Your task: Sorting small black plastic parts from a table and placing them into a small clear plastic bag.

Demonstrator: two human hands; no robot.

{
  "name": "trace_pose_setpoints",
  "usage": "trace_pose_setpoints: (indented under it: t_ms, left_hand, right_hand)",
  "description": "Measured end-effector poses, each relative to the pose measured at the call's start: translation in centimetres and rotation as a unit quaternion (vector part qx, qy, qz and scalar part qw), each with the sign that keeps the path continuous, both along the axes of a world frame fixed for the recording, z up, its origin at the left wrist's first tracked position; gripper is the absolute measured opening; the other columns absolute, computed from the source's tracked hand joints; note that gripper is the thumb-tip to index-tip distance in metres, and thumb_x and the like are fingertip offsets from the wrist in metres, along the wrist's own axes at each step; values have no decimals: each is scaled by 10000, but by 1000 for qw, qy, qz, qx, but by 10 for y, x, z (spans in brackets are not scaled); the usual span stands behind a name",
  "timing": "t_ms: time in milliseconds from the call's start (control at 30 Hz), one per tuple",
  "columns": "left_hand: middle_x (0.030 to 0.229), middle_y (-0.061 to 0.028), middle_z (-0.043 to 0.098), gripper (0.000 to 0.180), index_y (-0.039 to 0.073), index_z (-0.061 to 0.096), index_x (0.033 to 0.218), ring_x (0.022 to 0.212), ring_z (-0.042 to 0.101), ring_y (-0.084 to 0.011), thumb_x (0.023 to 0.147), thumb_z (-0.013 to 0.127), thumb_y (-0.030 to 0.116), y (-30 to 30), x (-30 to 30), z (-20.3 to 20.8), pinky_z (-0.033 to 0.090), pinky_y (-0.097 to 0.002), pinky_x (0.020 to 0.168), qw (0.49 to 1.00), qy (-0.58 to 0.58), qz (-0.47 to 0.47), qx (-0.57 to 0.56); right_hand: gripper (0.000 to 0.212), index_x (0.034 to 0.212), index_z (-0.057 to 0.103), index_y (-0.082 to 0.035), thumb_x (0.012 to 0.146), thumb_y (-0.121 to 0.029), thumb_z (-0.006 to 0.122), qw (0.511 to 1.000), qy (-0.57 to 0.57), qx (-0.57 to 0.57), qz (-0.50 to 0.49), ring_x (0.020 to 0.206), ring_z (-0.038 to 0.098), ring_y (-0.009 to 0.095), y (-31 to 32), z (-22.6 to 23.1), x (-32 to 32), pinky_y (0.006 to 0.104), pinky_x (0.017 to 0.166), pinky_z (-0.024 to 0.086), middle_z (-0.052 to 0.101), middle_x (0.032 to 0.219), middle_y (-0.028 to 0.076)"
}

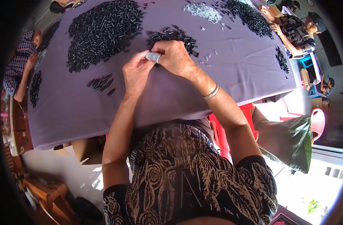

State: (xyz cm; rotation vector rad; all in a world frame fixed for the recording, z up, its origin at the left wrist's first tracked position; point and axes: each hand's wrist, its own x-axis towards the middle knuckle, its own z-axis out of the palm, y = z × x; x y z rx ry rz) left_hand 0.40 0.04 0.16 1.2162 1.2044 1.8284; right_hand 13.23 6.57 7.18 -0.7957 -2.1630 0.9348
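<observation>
"Head view: where's the grey piece (152, 57)?"
"Between left hand (136, 72) and right hand (174, 57), over the desk (246, 77), beside black parts (189, 40)."
"Why there?"
"Probably so 2 hands steady it; fingers bunch narrowly, but gripped or worn, I can't tell."

Tablecloth (171, 97): matt, smooth cloth. Small black pieces (104, 32): glossy plastic look. Bangle (212, 92): shiny metal. Red chair (319, 122): smooth plastic.

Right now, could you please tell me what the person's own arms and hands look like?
Both forearms are bare below short, dark sleeves printed with tan swirls and leaf shapes. A narrow, pale, metallic-looking bangle circles the right arm near the wrist; the left shows none.
</observation>
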Motion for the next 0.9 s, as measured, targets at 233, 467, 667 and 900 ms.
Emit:
trace_pose_setpoints:
  t_ms: [233,467,667,900]
  left_hand:
    - [826,-39,645,204,8,655,956,709,593,-80,757,701,23,-3,1,5,491,-203,614,995,-6,-17,-94]
    - [833,-24,639,187,27,667,934,716,575,-68,751,705,17,0,7,13,477,-210,592,992,-68,-75,-78]
    - [844,-28,624,188,20,656,926,708,561,-69,747,709,4,-1,5,6,478,-209,584,990,-38,-94,-101]
    - [860,-37,611,158,20,651,885,715,579,-93,744,690,-40,0,10,9,516,-231,628,987,-89,-108,-73]
  right_hand:
    - [135,924,635,-30,800,-76,662,1000,-9,-20,-8,693,563,77,9,-8,30,242,639,480,647,762,50]
    - [148,850,626,-32,711,13,602,986,-161,37,1,648,578,181,50,-5,125,287,612,466,610,743,86]
    - [154,798,570,9,667,62,511,966,-220,107,82,637,541,231,49,-12,119,333,579,426,543,700,107]
    - [68,739,572,25,679,10,544,965,-238,97,57,623,571,298,50,-12,109,367,591,445,583,687,142]
